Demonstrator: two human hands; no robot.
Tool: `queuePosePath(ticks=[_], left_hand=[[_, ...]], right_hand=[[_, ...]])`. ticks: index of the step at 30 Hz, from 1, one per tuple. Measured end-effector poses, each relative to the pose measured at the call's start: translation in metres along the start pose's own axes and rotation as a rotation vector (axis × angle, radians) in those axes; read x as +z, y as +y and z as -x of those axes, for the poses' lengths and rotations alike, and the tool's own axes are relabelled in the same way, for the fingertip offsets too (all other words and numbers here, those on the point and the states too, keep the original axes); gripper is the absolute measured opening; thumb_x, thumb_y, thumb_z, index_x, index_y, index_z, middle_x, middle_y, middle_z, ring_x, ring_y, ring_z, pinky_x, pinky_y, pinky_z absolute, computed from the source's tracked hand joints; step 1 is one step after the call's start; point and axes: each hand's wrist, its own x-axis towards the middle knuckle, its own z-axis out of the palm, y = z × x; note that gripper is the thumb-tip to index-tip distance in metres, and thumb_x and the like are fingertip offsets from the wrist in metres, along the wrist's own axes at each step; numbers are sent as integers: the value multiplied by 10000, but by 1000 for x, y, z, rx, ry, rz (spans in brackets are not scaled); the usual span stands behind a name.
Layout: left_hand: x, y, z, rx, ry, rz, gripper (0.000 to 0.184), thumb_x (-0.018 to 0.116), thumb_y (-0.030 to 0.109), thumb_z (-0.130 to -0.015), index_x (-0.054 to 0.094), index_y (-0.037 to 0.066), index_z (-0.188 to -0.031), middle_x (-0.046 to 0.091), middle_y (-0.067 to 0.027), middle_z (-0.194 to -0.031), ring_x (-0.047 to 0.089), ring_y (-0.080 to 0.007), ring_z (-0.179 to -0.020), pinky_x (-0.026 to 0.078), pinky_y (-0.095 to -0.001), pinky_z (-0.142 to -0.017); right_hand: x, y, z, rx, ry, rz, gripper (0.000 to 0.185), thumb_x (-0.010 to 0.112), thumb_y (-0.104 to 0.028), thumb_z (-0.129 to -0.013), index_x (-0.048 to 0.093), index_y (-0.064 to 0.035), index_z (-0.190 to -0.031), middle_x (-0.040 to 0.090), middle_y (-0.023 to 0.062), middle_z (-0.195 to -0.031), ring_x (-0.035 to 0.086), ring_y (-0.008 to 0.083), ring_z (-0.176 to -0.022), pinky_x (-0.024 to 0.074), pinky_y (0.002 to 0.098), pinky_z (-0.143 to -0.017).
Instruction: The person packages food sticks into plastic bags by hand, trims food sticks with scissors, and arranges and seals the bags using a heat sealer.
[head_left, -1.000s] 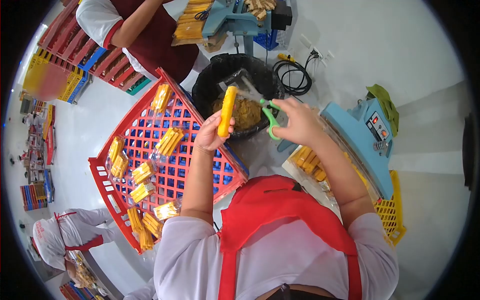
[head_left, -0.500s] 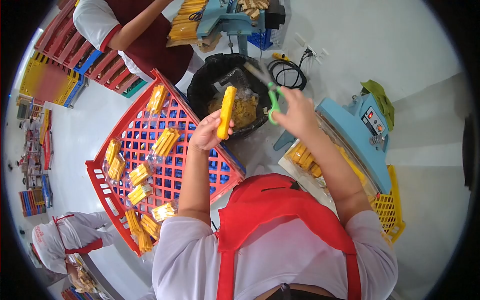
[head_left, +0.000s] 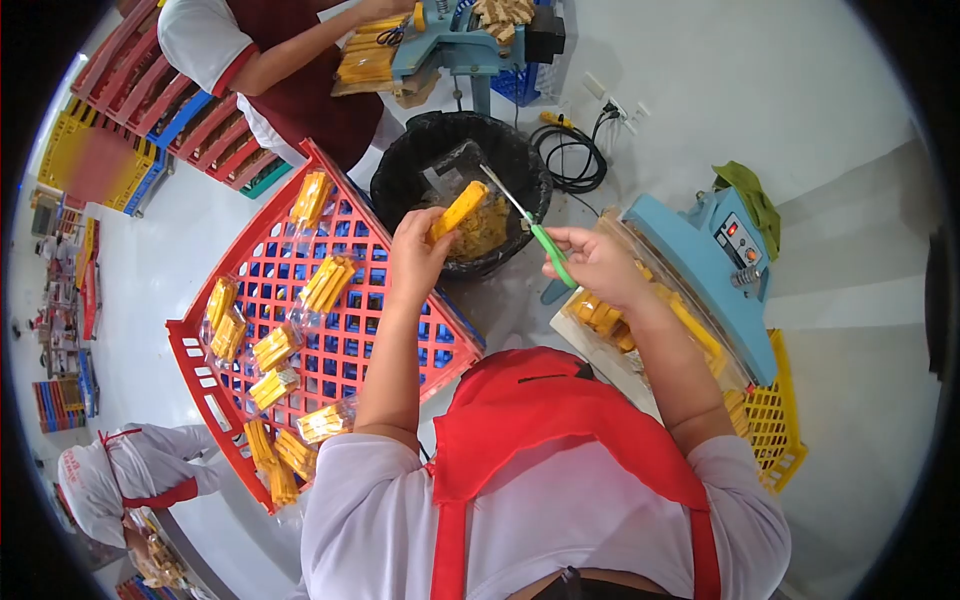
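My left hand (head_left: 417, 248) is closed around the lower end of a yellow stick-shaped piece of food (head_left: 461, 211), which leans up to the right. In my right hand (head_left: 603, 266) is a pair of scissors (head_left: 549, 252) with green handles. Their blades look closed and point up and left, the tips apart from the stick and a little to its right. Both hands are over the near side of a bin lined with a black bag (head_left: 390, 163), with yellow scraps and clear plastic inside.
Left of me, a red crate (head_left: 365, 375) bears several clear packs of yellow sticks (head_left: 326, 284). To the right stand a blue sealing machine (head_left: 690, 270) with more sticks and a yellow crate (head_left: 785, 420). A co-worker (head_left: 290, 80) works at another blue machine (head_left: 455, 48).
The stick has tilted to the right in my left hand. My right hand has come lower with the scissors, whose blades, blurred before, now show sharply.
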Motion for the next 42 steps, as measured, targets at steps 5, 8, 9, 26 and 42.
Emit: queuePosePath(ticks=[5, 8, 9, 26, 42], left_hand=[[4, 6, 1, -46, -34, 70, 287, 679, 41, -637, 562, 1, -896, 536, -110, -825, 523, -229, -737, 421, -278, -628], [15, 5, 2, 51, -42, 55, 288, 685, 24, -635, 559, -9, -892, 530, -109, -837, 520, -217, -751, 421, -276, -644], [18, 11, 3, 18, -67, 87, 285, 682, 20, -641, 558, -6, -897, 523, -103, -846, 515, -212, -764, 417, -274, -652], [96, 133, 5, 257, -149, 368, 282, 636, -36, -627, 558, 22, -892, 540, -104, -906, 511, -234, -887, 404, -300, -779], [135, 177, 37, -103, -382, 953, 248, 601, -55, -723, 518, 29, -941, 544, -20, -909, 506, -103, -857, 391, -233, -785]], right_hand=[[-1, 2, 12, -17, -48, 36, 429, 572, -6, -755, 457, 10, -1167, 548, 5, -920, 478, -4, -647, 398, 145, -577], [-27, -18, 33, 10, 139, 151, 445, 537, 18, -733, 453, 9, -1170, 574, -2, -862, 460, -9, -592, 379, 168, -513], [-46, -15, 39, -63, 306, 387, 469, 540, 6, -721, 440, -6, -1179, 572, 60, -936, 520, 101, -726, 410, 234, -630], [-270, 54, 155, 404, 1106, 1085, 297, 585, -168, -697, 596, -95, -985, 588, 186, -875, 562, 334, -820, 440, 392, -699], [-261, 71, 171, 413, 1035, 1189, 292, 471, -138, -783, 566, -144, -1059, 516, 129, -1001, 534, 293, -912, 427, 409, -776]])
